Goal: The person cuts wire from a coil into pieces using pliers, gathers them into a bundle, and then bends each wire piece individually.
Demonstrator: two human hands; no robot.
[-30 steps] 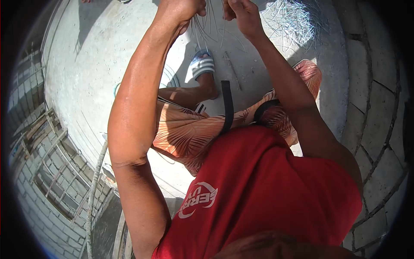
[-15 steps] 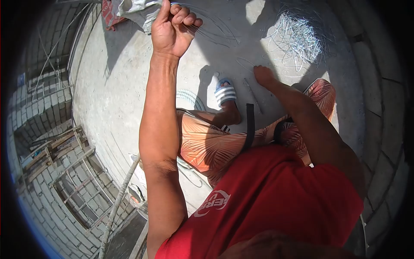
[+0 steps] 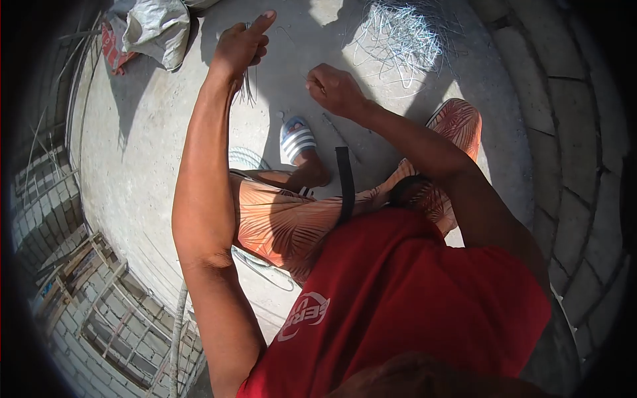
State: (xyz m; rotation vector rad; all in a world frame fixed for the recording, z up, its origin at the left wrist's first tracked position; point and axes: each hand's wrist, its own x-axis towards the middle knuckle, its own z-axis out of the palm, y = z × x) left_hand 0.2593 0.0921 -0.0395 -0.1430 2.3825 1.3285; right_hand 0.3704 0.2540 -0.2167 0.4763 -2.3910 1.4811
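Note:
My left hand [image 3: 237, 50] is closed around a bundle of thin metal wires [image 3: 248, 89], whose ends hang below the fist; the thumb points out to the upper right. My right hand [image 3: 335, 91] is half-curled to the right of it, fingertips pinched toward the left hand. Whatever it may hold is too fine to make out. Below it, a thin rod-like tool [image 3: 342, 136] lies on the concrete floor. A tangled pile of shiny wire pieces [image 3: 405, 43] is spread on the floor up and to the right.
A white sack [image 3: 159, 33] and a red piece of sacking [image 3: 114, 52] lie at the upper left. A coil of pale rope [image 3: 247, 157] sits beside my sandalled foot [image 3: 298, 140]. Block walls [image 3: 561, 132] border the floor, and a pole [image 3: 178, 338] stands at lower left.
My right hand has lifted from near the floor and moved left toward the left hand. My left hand has turned, so the wires now hang downward. The whole view has shifted.

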